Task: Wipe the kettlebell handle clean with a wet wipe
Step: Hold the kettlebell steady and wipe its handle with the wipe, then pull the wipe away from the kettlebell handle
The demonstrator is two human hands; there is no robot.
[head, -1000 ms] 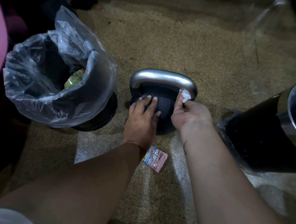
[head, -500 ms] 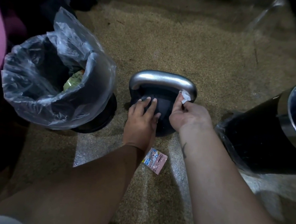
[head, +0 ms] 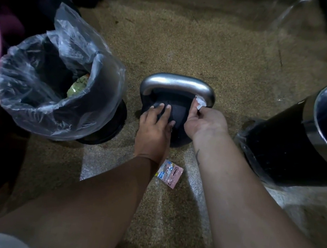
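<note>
Speckled floor (head: 188,35), right hand (head: 205,122) pinching wipe (head: 200,103) on handle (head: 178,83)

Left hand (head: 153,131) flat; right hand (head: 203,122) pinching.

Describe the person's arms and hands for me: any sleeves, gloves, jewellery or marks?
Both forearms are bare, with no gloves, watch or rings visible. The left hand shows short, pale nails on its fingers. The right hand is equally bare; a small dark mark, possibly a tattoo, sits on the inside of the right forearm just below the wrist. A pale fabric edge, perhaps clothing, shows at bottom left.
</note>
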